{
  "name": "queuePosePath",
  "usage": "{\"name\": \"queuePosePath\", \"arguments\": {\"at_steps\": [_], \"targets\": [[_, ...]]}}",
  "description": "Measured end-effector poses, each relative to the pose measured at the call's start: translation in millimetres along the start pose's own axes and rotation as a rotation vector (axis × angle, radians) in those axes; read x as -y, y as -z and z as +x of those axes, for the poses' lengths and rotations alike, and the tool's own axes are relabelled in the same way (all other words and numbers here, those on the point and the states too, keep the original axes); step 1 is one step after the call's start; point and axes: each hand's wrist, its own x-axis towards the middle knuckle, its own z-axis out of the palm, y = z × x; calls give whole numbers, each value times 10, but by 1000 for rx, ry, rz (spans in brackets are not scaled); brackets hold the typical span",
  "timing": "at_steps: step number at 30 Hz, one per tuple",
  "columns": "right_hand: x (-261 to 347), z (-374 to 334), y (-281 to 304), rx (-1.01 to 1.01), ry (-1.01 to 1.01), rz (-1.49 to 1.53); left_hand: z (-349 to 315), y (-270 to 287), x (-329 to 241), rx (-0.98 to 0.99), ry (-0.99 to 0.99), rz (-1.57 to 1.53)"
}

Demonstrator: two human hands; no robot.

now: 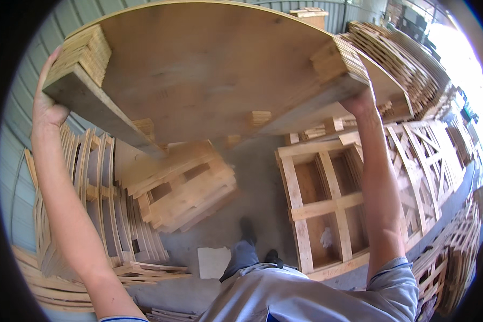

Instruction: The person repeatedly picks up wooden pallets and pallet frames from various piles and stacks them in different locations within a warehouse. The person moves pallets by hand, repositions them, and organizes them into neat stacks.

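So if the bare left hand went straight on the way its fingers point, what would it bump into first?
Past the edge of the large brown wooden pallet it grips, the left hand would probably meet the pale grey-green corrugated metal wall first, though the depth between is unclear.

A pallet (209, 70) is above the floor (263, 182). Stacked boards (190, 185) lie lower left, a frame (300, 216) lower right, with a glove (326, 237) in its near-left compartment. Behind the pallet, far right, is a woodpile (400, 64).
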Motion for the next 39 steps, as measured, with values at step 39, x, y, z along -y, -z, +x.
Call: {"name": "queuePosePath", "arguments": {"at_steps": [39], "targets": [[288, 543, 1317, -106, 4, 394, 330, -284, 2126, -793, -695, 418]]}}
